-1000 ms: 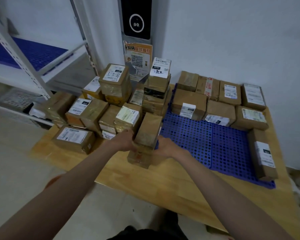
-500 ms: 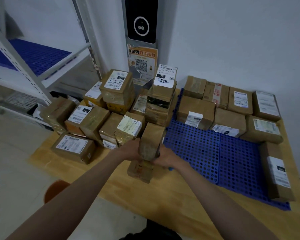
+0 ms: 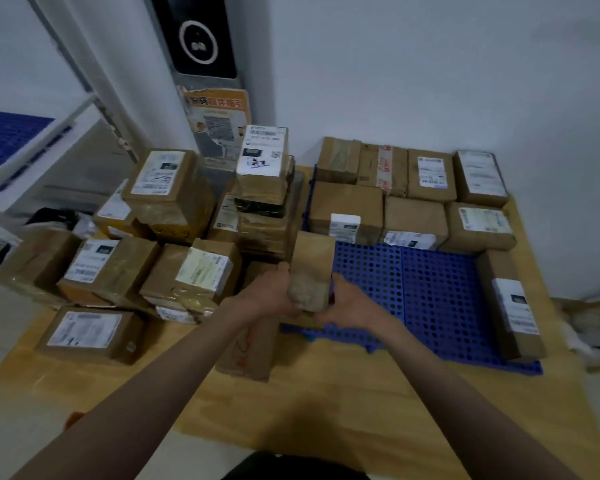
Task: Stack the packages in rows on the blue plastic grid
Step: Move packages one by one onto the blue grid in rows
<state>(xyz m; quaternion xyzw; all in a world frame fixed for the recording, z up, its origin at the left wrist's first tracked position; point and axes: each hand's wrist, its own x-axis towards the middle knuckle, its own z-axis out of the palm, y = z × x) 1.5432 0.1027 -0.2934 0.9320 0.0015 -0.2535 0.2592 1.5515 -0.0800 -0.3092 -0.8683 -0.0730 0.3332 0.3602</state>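
Wooden platform (image 3: 326,403) bears blue grid (image 3: 430,296); white wall (image 3: 430,64) behind.

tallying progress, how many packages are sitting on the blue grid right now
8. Four in the back row, three in the second row, one along the right edge. None seem hidden.

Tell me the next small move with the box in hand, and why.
Probably carry the box, gripped by the left hand and right hand, rightward onto the bare grid: two rows already fill its far side, with open space in front.
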